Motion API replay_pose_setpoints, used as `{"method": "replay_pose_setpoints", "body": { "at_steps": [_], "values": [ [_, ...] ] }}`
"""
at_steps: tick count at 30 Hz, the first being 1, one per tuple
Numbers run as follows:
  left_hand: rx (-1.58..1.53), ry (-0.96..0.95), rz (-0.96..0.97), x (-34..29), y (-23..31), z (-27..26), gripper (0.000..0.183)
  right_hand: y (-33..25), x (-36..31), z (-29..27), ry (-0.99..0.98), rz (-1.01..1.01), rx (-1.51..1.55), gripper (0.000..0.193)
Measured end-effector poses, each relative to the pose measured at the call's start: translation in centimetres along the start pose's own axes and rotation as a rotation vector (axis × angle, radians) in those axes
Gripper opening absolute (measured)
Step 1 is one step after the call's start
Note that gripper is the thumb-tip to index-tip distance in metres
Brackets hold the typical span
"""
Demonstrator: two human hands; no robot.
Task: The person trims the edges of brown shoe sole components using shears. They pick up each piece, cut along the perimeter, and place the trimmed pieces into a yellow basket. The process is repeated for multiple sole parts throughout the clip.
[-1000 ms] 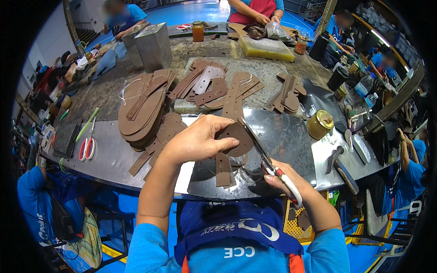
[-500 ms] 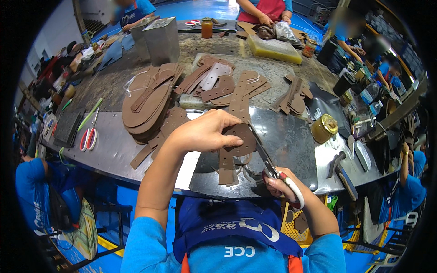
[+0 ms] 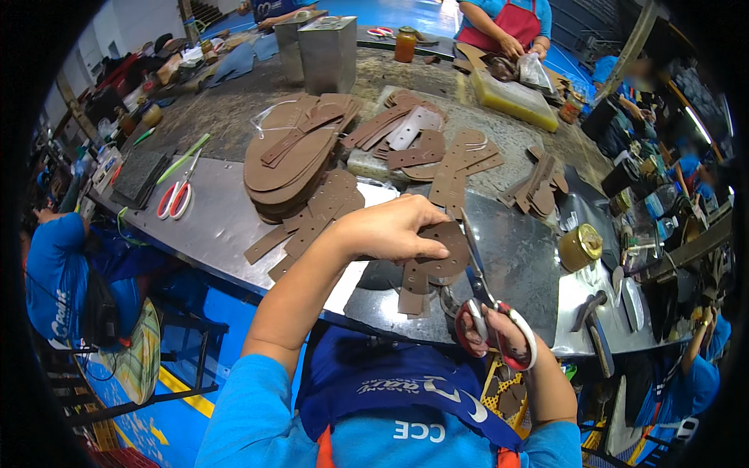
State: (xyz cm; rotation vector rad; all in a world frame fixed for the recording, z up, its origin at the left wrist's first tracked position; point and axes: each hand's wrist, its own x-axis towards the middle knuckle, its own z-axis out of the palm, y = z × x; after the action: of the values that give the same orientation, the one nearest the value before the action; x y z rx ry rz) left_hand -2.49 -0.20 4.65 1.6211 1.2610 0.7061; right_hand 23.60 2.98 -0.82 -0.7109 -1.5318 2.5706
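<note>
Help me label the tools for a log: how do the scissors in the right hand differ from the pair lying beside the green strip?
The held scissors are in the right hand; the lying scissors rest on the metal tabletop beside the green strip. The held scissors have their handle loops spread apart; those of the lying scissors sit close together. Both have red-and-white handles and metal blades.

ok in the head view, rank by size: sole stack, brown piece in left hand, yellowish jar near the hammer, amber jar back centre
Sole stack, largest
Brown piece and yellowish jar: alike, unranked; left hand partly covers piece
Amber jar, smallest
</note>
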Motion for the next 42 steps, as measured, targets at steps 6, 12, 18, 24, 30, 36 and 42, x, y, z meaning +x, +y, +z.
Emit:
{"method": "replay_pose_setpoints", "body": {
  "at_steps": [6, 12, 18, 24, 30, 36, 42],
  "values": [
    [-0.042, -0.025, -0.061, -0.1, 0.4, -0.2, 0.019, 0.0, 0.1, -0.1, 0.010, 0.009, -0.046, 0.034],
    [-0.008, 0.135, -0.105, -1.4, -1.2, -1.8, 0.018, 0.8, 0.6, -1.5, -0.018, -0.021, 0.073, 0.043],
    [0.722, 0.630, -0.518, -4.0, -6.1, -4.0, 0.052, 1.6, 1.4, -4.0, -0.055, -0.199, 0.337, 0.055],
    [0.671, 0.500, -0.115, 0.6, -6.7, 2.0, 0.062, 2.4, 2.3, -4.1, -0.074, -0.200, 0.427, 0.058],
    [0.810, 0.439, -0.131, 2.9, -5.0, 5.3, 0.064, 2.9, 1.7, -4.4, -0.133, -0.269, 0.502, 0.057],
    [0.775, 0.515, -0.150, 2.7, -5.0, 5.5, 0.066, 3.0, 1.6, -4.3, -0.086, -0.273, 0.402, 0.056],
    [0.789, 0.504, -0.131, 2.4, -4.7, 4.8, 0.074, 3.1, 1.6, -4.3, -0.096, -0.272, 0.422, 0.056]
  ]
}}
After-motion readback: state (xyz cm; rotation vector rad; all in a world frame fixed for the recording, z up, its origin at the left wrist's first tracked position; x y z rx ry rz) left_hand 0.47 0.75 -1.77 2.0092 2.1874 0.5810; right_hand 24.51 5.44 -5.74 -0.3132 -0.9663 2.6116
